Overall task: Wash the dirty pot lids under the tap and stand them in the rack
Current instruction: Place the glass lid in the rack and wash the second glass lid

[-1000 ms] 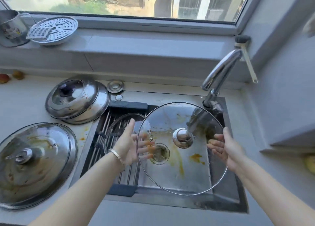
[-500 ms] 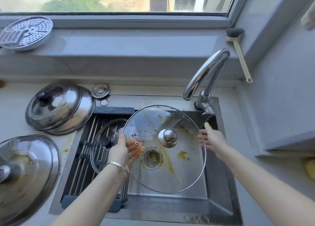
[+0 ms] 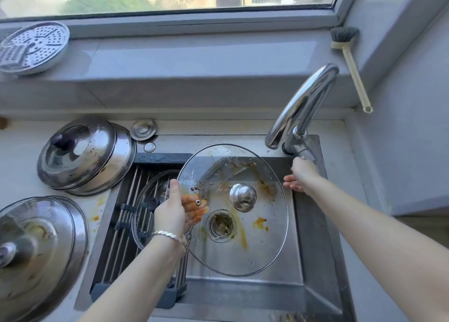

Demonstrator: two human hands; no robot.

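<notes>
- Glass lid [image 3: 245, 244], round with a steel knob [image 3: 243, 197], is hanging tilted over the sink [image 3: 315, 248], smeared with orange sauce near its far edge.
- Left hand [image 3: 171, 214] is pinching the lid's left rim, thumb on the near face and fingers [image 3: 194, 208] showing through the glass behind; that one hand is carrying the whole lid.
- Right hand [image 3: 301, 177] is reaching to the tap [image 3: 301, 108] at the sink's far right corner. It is touching the lever at the tap's base, fingers loosely spread; whether it is gripping the lever I cannot tell. It is holding no lid.
- No water is running. The spout is ending just beyond the lid's far right edge.
- A second glass lid [image 3: 148, 210] is lying on the rack [image 3: 126, 214] across the sink's left half. Steel lids [image 3: 82, 156] are waiting on the counter to the left, some stained.
- A brush [image 3: 349, 61] is leaning in the far right corner by the window.
- To do this step well, I judge the tap should be opened gently so the stream does not spray off the glass. The left grip should be tightening, since a wet rim is likely slippery. Turning the stained face under the spout would be helping the sauce run down into the drain [image 3: 220, 225].
</notes>
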